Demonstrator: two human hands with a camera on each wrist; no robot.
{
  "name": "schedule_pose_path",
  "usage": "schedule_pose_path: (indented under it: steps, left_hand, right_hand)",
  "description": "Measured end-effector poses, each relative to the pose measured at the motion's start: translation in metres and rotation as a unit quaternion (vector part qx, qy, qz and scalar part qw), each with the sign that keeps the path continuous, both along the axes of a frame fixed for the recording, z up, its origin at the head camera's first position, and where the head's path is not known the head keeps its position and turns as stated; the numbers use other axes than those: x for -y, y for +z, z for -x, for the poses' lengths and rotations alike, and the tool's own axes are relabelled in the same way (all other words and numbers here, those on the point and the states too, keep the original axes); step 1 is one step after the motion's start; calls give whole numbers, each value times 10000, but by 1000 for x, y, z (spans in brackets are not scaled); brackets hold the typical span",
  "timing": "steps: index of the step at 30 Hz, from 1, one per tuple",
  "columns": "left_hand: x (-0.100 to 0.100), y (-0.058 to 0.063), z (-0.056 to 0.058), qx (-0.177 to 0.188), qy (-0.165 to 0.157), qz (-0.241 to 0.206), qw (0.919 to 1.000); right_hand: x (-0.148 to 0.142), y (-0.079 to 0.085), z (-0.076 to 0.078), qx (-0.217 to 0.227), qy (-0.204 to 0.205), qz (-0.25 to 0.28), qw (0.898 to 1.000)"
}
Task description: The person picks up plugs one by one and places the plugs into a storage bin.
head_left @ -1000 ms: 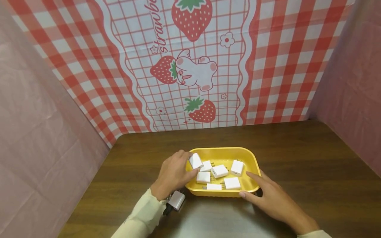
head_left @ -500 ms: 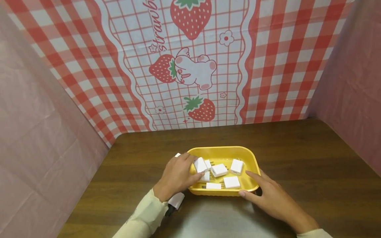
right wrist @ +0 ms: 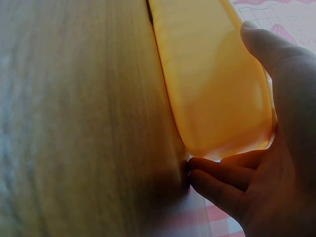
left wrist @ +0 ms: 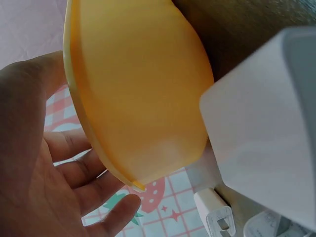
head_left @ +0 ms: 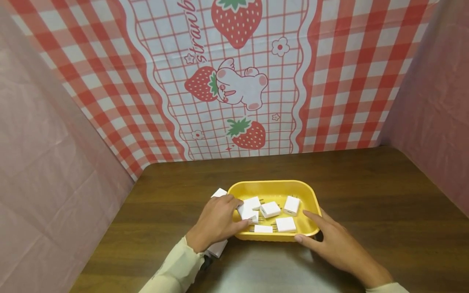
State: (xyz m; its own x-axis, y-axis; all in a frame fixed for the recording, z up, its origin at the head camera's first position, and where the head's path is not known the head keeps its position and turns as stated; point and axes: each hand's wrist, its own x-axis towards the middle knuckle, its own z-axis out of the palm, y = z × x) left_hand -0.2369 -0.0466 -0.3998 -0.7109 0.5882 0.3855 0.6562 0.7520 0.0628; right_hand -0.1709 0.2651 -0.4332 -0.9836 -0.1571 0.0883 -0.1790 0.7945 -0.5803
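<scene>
My left hand (head_left: 216, 219) reaches over the left end of a yellow plastic bin (head_left: 272, 186), pinching a white phone charger plug (head_left: 244, 211) between thumb and fingers. That plug is low, against others in the bin; the left wrist view hides it behind the bin wall (left wrist: 138, 84). Several more white charger plugs, such as one (head_left: 292, 206) at the right, lie inside with prongs showing. Around the bin's right end curls my right hand (head_left: 335, 242), its thumb at the near rim. Seen from the right wrist, that hand (right wrist: 276, 168) holds the outer wall (right wrist: 217, 89).
Left of the bin, a white charger plug (head_left: 220, 192) lies on the brown wooden table (head_left: 146, 228). Another plug (head_left: 218, 248) with a black part lies near the left wrist and looms large (left wrist: 261, 123) in that wrist's view. A strawberry-patterned checked cloth (head_left: 238, 81) hangs behind.
My left hand has brought the charger plug down and slightly right into the bin's left end. The plug left on the table has come into sight behind the knuckles. My right hand has stayed put.
</scene>
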Motion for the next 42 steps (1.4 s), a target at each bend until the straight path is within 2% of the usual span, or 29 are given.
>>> schedule_pose_path:
  steps: [4,13,20,28,35,42]
  left_hand:
    - [1,-1,0,-129,-107,-63,9998]
    - [4,0,3,-64,-170,-514,9985]
    - [11,4,6,-111,223,-745,9969]
    - [25,5,13,-520,280,-1061,9926]
    - [35,7,22,-185,692,-1238,9897]
    - [41,3,29,-276,925,-1104,9892]
  right_hand:
    - [-1,-1,0,-102,21,22,9999]
    - [-1,-1,-1,-128,29,29,9999]
    - [-1,0,-1,-161,16,14,9999]
    - [0,-1,-1,-198,47,61,9998]
    - [0,-2,-1,-232,66,83,9997]
    - [0,-1,-1,-165,22,51,9998]
